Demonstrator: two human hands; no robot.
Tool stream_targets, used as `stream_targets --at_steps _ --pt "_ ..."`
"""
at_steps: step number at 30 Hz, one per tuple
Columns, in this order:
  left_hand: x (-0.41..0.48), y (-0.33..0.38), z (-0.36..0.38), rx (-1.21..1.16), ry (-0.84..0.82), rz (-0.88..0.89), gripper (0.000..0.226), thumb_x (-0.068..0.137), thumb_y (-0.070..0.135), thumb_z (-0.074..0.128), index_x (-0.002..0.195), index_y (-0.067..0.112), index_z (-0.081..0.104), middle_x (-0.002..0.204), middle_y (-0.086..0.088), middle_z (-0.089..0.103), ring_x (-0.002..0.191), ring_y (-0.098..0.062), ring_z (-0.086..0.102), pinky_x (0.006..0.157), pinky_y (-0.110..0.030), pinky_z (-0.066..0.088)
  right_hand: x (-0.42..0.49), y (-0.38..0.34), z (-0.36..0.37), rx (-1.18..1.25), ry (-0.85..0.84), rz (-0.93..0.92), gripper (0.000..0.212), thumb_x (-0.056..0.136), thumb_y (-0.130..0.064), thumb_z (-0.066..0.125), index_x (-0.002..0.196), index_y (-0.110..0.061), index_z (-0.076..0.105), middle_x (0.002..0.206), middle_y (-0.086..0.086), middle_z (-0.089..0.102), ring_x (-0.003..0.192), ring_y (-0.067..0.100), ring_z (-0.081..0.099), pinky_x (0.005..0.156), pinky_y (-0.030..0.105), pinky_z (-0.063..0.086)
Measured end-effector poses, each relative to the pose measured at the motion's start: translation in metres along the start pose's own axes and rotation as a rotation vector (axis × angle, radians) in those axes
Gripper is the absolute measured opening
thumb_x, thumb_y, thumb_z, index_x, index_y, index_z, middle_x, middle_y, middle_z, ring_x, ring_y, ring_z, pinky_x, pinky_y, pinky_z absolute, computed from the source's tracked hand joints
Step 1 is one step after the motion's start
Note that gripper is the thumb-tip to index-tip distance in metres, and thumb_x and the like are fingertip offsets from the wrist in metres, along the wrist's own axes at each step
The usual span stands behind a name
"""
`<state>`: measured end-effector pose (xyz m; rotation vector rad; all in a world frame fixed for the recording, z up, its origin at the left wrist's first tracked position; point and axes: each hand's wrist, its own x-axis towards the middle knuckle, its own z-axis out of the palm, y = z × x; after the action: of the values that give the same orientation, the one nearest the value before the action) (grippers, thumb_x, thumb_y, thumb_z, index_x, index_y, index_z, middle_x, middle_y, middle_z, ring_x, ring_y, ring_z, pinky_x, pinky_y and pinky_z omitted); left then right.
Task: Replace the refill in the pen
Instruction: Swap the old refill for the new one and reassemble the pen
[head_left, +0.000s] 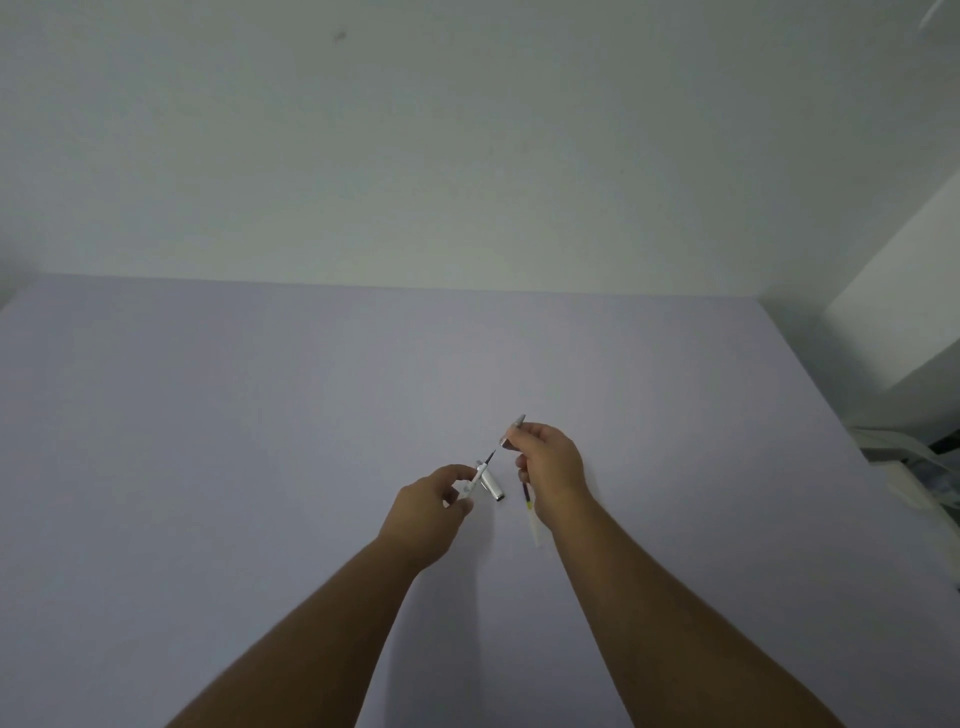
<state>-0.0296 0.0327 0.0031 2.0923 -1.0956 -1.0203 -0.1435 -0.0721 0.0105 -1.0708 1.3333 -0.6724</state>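
Note:
My left hand (434, 506) pinches a white pen barrel (471, 482) above the lavender table (218, 441); a thin dark refill tip (490, 457) sticks out of its far end. My right hand (550, 467) grips a small grey tip section (514, 431) of the pen, held just beyond the refill tip and apart from it. A silver pen cap (492, 484) lies on the table between my hands. Another refill (530, 512), clear with a dark and yellow part, lies on the table under my right wrist, partly hidden.
A pale wall rises behind the table's far edge. At the right, past the table's edge, stand a white cabinet (893, 322) and some grey and white clutter (914, 467).

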Motion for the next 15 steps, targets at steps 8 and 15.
stream_targets --at_steps 8,15 --pt "0.0012 0.0065 0.0017 -0.016 -0.005 0.018 0.028 0.091 0.023 0.056 0.115 0.037 0.061 0.101 -0.004 0.065 0.09 -0.026 0.067 0.068 -0.027 0.052 -0.0063 -0.0014 -0.0052 0.002 -0.015 -0.002 0.009 0.086 -0.019 0.062 0.082 -0.013 0.067 0.079 0.0 0.07 0.055 0.011 0.044 0.055 0.023 0.041" --pt "0.0006 0.0082 0.0029 0.012 0.005 0.028 0.028 0.092 0.023 0.056 0.117 0.035 0.06 0.098 -0.003 0.065 0.088 -0.024 0.065 0.073 -0.029 0.052 -0.0107 -0.0054 -0.0073 -0.01 -0.029 -0.041 0.01 0.085 -0.018 0.062 0.078 -0.013 0.067 0.078 0.0 0.07 0.055 0.011 0.044 0.056 0.024 0.041"
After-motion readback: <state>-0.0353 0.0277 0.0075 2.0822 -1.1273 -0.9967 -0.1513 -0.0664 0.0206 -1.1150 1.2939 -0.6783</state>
